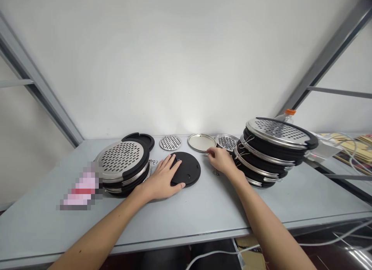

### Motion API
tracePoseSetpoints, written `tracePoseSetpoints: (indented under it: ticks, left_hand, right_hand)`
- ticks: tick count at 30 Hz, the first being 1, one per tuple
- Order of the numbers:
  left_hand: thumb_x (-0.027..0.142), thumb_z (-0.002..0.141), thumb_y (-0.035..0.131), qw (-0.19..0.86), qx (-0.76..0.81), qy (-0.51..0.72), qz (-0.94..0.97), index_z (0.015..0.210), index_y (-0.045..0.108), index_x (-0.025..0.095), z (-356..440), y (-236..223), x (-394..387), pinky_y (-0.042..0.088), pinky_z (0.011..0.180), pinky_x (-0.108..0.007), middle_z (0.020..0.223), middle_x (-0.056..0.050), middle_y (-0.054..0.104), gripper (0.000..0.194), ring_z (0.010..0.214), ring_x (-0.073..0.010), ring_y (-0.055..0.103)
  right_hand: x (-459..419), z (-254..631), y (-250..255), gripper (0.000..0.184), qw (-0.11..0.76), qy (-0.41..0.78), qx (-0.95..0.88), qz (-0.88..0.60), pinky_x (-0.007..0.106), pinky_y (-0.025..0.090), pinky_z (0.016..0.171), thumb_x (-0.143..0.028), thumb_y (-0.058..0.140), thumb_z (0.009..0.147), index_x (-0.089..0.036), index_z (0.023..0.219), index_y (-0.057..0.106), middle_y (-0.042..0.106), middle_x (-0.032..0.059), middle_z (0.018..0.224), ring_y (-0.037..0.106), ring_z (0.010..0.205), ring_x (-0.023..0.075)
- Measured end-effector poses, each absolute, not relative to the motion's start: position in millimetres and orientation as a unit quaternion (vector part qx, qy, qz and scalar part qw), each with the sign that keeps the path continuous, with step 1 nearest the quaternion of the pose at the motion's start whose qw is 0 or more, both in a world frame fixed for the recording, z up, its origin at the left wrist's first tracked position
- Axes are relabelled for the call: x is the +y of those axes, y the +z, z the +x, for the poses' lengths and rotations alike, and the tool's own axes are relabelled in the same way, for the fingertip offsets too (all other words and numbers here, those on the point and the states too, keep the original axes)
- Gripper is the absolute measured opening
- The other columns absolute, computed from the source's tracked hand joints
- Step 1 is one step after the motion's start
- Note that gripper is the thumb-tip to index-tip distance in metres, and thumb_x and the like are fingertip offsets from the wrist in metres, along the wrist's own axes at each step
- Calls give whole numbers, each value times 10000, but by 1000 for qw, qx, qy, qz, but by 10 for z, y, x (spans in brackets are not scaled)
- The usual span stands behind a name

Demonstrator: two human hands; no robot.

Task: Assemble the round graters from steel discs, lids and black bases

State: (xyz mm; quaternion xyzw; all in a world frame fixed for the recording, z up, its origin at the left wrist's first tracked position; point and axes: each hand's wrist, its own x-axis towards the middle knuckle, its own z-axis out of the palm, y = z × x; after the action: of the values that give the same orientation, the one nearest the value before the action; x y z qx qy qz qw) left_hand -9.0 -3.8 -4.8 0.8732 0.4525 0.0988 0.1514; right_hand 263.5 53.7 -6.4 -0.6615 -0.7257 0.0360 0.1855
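Observation:
My left hand (161,181) lies flat with its fingers apart on a round black disc (186,169), which has small holes in it. My right hand (219,160) pinches its fingertips on what looks like a small wire hook (207,155), beside a plain shiny steel disc (201,143) and a perforated steel disc (226,142). A smaller perforated steel disc (170,143) lies farther left. Stacked black-and-steel round graters (122,157) stand left of my left hand, and a taller, leaning stack (276,130) stands right of my right hand.
Everything lies on a grey table (174,219) against a white wall. A black round lid (142,140) sits behind the left stack, and a blurred pink package (83,188) lies at its left. A plastic bottle (286,117), white cables and yellow papers (345,144) are at the right.

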Motion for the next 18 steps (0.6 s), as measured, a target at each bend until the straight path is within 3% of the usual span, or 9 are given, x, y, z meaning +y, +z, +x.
tracePoseSetpoints:
  ticks: [3,10,18]
  left_hand:
    - [596,872,438,145,450,98,876,1489,179,219,-93,-55,-35,122,1153,-478,1573,-105,32,769,1440,-290,-3]
    - [601,873,435,143,451,91,876,1493,166,216,-98,-36,-53,149,1148,-465,1572,-112,29,777,1441,-277,-8]
    - [604,869,434,151,455,89,873,1491,174,219,-88,-15,-62,159,1145,-470,1572,-99,33,776,1441,-287,5]
  right_hand:
    - [493,2687,7,303,133,56,-774,-617,258,388,649,-184,544,758,-188,1046,637,660,99,1021,614,850,207]
    - [371,2846,139,423,63,201,-777,-593,252,416,626,-145,591,646,-169,1068,601,677,48,866,604,740,175]
    - [372,2830,161,336,58,221,-778,-585,253,423,592,-120,569,623,-181,948,626,677,31,795,604,692,166]
